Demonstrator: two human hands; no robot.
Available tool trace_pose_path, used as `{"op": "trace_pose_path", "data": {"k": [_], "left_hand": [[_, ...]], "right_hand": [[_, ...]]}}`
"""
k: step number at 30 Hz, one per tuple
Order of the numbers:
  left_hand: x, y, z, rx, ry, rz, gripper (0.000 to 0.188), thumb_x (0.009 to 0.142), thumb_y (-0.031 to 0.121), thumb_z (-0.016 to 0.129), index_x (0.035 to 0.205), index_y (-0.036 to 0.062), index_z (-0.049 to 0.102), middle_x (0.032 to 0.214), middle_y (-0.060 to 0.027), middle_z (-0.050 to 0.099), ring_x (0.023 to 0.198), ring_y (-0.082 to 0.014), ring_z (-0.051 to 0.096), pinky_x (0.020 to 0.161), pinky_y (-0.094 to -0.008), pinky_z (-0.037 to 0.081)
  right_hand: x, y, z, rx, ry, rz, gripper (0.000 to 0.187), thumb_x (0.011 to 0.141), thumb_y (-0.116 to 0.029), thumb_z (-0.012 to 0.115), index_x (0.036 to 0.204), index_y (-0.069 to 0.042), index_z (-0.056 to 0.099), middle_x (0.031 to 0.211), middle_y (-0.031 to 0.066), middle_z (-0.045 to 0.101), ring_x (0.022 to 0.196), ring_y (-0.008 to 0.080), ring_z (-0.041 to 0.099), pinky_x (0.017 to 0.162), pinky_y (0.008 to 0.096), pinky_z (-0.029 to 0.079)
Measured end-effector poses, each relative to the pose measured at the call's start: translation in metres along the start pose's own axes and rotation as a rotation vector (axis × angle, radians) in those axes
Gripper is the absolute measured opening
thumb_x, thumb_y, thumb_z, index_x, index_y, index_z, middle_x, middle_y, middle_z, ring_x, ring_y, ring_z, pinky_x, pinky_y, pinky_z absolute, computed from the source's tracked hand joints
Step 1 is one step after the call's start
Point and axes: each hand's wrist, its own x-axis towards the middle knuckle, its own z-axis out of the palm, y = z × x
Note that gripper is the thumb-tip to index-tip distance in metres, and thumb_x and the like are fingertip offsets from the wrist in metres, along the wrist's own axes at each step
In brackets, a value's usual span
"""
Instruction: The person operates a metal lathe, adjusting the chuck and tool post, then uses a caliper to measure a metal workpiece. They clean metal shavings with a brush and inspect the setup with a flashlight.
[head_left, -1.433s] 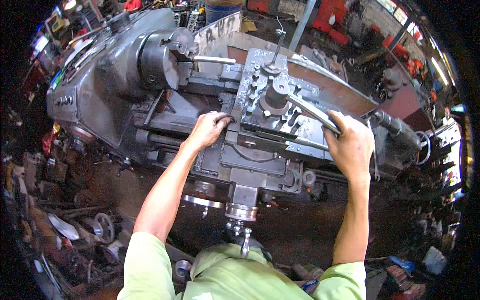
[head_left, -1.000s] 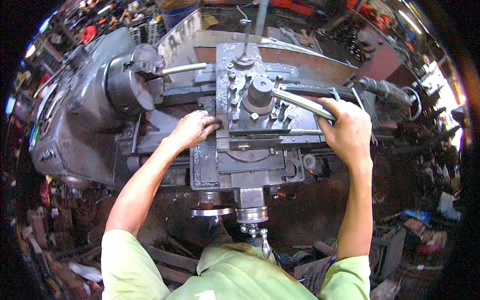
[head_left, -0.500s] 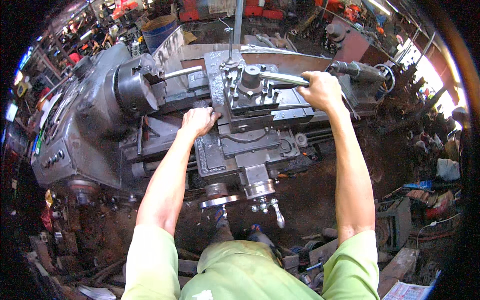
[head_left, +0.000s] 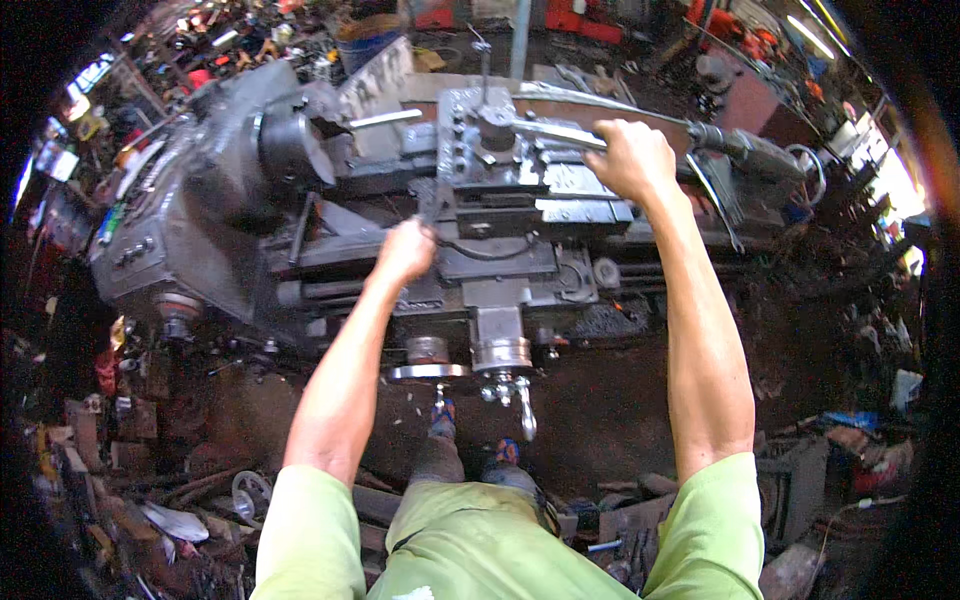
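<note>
A lathe's tool post (head_left: pixel 497 135) with several bolts sits on the dark slide in front of me. My right hand (head_left: pixel 636 160) is closed around the outer end of its metal lever (head_left: pixel 552 131). To the left and nearer me, my left hand (head_left: pixel 407 250) is held at the left edge of the slide (head_left: pixel 497 260); its fingers look curled, and blur hides whether something is in them. Farther left is the round chuck (head_left: pixel 290 148), with a pale metal bar (head_left: pixel 386 118) seen beside it.
The lathe's headstock (head_left: pixel 190 220) stands at the left, its tailstock (head_left: pixel 745 150) at the right. A handwheel (head_left: pixel 430 371) and a crank handle (head_left: pixel 527 408) stick out toward me above my feet. Scrap and metal parts (head_left: pixel 190 500) litter the floor.
The view has shifted, and the lathe now sits higher in it. My left hand has drawn slightly toward me, off the tool post's side. My right hand stays on the lever.
</note>
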Motion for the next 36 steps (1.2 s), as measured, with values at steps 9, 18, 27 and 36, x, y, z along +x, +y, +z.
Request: {"op": "trace_pose_path", "data": {"k": [9,18,27,36], "left_hand": [[0.046,0.01,-0.016,-0.338,-0.031,0.016,0.025,0.093,0.019,0.056,0.103,-0.003,0.062,0.079,-0.0125,0.065,0.07,-0.023,0.062,0.065,-0.0378,0.05],[0.151,-0.041,-0.046,-0.355,-0.003,0.4,0.027,0.097,0.022,0.059,0.116,0.0038,0.068,0.106,-0.0181,0.07,0.103,-0.0313,0.066,0.091,-0.0393,0.05],[0.249,-0.02,0.009,-0.543,-0.353,0.761,0.024,0.087,0.015,0.068,0.107,0.0008,0.068,0.094,-0.02,0.067,0.093,-0.0377,0.064,0.083,-0.0447,0.05],[0.265,-0.009,0.027,-0.545,-0.454,0.912,0.018,0.08,0.008,0.074,0.098,0.0063,0.074,0.081,-0.0118,0.06,0.08,-0.0316,0.06,0.074,-0.0409,0.049]], "right_hand": [[-0.001,0.001,-0.001,-0.002,0.019,-0.041,0.024,0.081,-0.03,0.068,0.094,-0.01,0.071,0.089,0.0155,0.072,0.089,0.0352,0.07,0.08,0.048,0.056],[0.0,-0.012,0.006,-0.048,0.115,-0.01,0.029,0.072,-0.017,0.077,0.099,-0.009,0.07,0.088,0.0115,0.069,0.083,0.0316,0.066,0.076,0.0415,0.052],[0.02,-0.042,-0.001,-0.117,-0.016,0.181,0.031,0.064,-0.005,0.069,0.095,-0.003,0.069,0.07,0.0134,0.056,0.067,0.0314,0.056,0.066,0.0388,0.044],[0.026,-0.04,0.004,-0.241,-0.048,0.278,0.028,0.068,-0.009,0.079,0.093,-0.004,0.07,0.063,0.0095,0.05,0.058,0.0286,0.048,0.061,0.0378,0.039]]}}
